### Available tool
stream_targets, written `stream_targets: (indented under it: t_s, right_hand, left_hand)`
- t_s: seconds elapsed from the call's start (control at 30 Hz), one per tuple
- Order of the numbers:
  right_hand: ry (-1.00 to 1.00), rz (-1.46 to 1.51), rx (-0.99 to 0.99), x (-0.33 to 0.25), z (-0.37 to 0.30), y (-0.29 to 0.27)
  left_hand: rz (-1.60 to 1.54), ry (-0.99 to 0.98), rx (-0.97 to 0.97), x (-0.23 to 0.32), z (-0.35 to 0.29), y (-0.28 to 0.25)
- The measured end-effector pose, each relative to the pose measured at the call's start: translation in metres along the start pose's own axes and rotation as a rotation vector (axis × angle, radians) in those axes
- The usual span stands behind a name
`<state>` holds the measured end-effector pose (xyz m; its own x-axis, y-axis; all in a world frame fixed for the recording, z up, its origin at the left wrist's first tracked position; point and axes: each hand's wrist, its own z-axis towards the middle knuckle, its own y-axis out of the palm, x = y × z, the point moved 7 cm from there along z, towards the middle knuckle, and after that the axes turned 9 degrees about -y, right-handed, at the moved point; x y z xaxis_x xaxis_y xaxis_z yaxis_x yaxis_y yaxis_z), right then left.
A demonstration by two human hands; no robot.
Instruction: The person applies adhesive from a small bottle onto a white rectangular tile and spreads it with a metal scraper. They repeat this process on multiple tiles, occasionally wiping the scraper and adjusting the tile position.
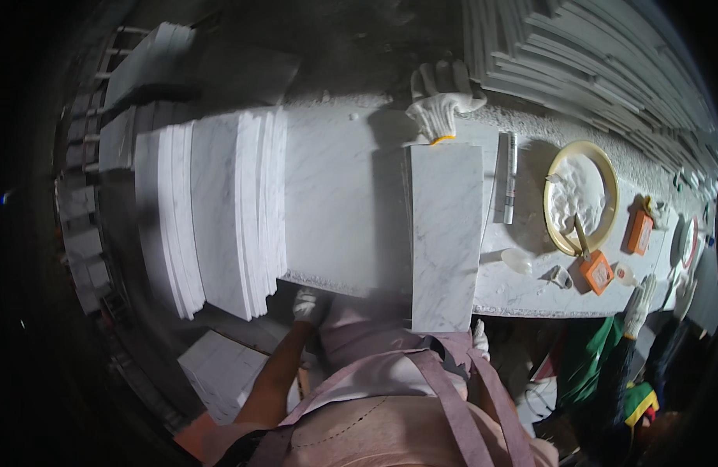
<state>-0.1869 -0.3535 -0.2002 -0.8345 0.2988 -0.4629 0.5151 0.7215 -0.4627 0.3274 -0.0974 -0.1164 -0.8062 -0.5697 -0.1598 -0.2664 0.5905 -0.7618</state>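
Observation:
A pale grey-veined marble slab lies lengthwise in front of me, its near end overhanging the table edge by my apron. Close to the slab's near right corner is my right hand in a white glove. Only a sliver of it shows, so its grip is hidden. My left hand, also gloved in white, is low by the table's front edge, right of the standing slabs. Its fingers are too dim to read. An empty white knit glove with a yellow cuff edge lies beyond the slab's far end.
Right of the slab are a marker-like tube, a yellow basin of white paste with a spatula, and orange blocks. Stacked slabs stand at the far right. A co-worker's gloved hands are at the right edge.

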Motion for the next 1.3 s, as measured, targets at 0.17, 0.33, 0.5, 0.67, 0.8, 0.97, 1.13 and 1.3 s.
stream_targets:
  t_s: [0.17, 0.33, 0.5, 0.67, 0.8, 0.97, 1.13, 1.3]
  right_hand:
    - [-0.098, 0.018, 0.134, 0.058, 0.013, 0.016]
    - [0.023, 0.461, 0.308, 0.043, -0.006, 0.011]
    - [-0.160, 0.499, 0.360, -0.014, -0.021, -0.007]
    - [-0.061, 0.346, 0.323, -0.031, -0.021, -0.018]
    - [-0.039, 0.329, 0.285, -0.043, -0.023, -0.019]
    - [-0.140, 0.292, 0.406, -0.065, -0.023, -0.030]
    - [0.002, 0.358, 0.247, -0.060, -0.026, -0.025]
    - [0.068, 0.400, 0.204, -0.057, -0.022, -0.023]
  left_hand:
    - [-0.076, -0.132, 0.049, 0.000, -0.041, -0.112]
    - [-0.379, 0.165, -0.253, 0.062, -0.083, -0.240]
    - [-0.621, 0.540, 0.709, 0.156, -0.088, -0.374]
    - [-0.242, 0.530, 0.962, 0.210, 0.019, -0.419]
    - [-0.224, 0.359, 0.892, 0.198, 0.082, -0.447]
    - [-0.105, 0.469, 0.923, 0.203, 0.052, -0.437]
    - [-0.322, 0.710, 0.740, 0.215, -0.026, -0.398]
    - [-0.488, 0.724, 0.561, 0.209, -0.051, -0.380]
